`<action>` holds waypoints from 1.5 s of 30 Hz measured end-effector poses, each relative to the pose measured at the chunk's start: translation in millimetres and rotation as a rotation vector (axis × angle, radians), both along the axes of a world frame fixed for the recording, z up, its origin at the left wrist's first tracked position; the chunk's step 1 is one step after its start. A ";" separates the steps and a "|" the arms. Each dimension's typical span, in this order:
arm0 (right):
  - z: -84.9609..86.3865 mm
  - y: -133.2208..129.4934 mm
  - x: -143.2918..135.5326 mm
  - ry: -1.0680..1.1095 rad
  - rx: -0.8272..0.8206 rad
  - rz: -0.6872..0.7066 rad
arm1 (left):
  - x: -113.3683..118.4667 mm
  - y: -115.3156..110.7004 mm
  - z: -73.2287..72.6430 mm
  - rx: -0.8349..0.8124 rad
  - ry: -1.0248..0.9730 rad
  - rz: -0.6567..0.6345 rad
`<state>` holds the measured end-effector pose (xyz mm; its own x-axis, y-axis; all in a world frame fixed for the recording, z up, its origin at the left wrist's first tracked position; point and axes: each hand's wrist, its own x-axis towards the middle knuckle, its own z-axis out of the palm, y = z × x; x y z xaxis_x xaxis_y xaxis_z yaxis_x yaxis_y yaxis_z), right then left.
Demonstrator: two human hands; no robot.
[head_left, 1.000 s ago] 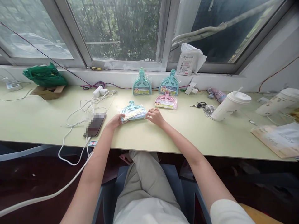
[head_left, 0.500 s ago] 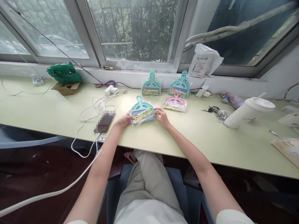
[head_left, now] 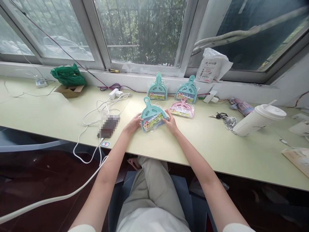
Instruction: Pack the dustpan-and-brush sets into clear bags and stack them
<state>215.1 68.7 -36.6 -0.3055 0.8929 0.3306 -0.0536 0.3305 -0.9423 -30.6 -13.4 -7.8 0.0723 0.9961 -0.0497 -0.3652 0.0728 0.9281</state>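
A teal toy dustpan and brush set (head_left: pixel 151 112) in a clear wrapper is held between my two hands, its handle pointing away from me. My left hand (head_left: pixel 134 123) grips its left edge, and my right hand (head_left: pixel 170 122) has hold of its right edge. A yellow-green label runs slantwise across its front. Beyond it on the table, a pink dustpan set (head_left: pixel 182 108) lies flat. Stacks of teal dustpan sets, one at the back middle (head_left: pixel 157 87) and another to its right (head_left: pixel 186 90), rest by the wall.
The pale yellow table (head_left: pixel 205 141) runs under the windows. On the left are a phone (head_left: pixel 109 126), white cables (head_left: pixel 90 123) and a green bag (head_left: pixel 69 75) on a cardboard box (head_left: pixel 70 91). Keys (head_left: pixel 219 115) and a white lidded cup (head_left: pixel 258 120) stand at the right.
Both hands and the teal dustpan set have shifted slightly to the right, and the set is tilted a little differently. My right hand's fingers have spread more along its edge.
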 end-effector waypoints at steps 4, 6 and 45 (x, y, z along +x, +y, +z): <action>2.2 -2.9 0.2 0.045 -0.069 0.020 | 4.3 -0.6 9.5 0.027 0.055 -0.025; 2.5 -4.0 0.8 0.070 -0.095 -0.021 | 7.9 2.5 11.7 0.055 0.069 -0.017; 12.8 -12.6 19.2 -0.426 0.286 0.131 | 30.6 30.7 -17.5 -0.065 -0.050 0.257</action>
<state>234.3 56.1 -23.9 -0.5690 0.7306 0.3774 0.2566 0.5938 -0.7626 0.0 17.3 -25.3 -0.1790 0.9769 -0.1167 -0.4245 0.0303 0.9049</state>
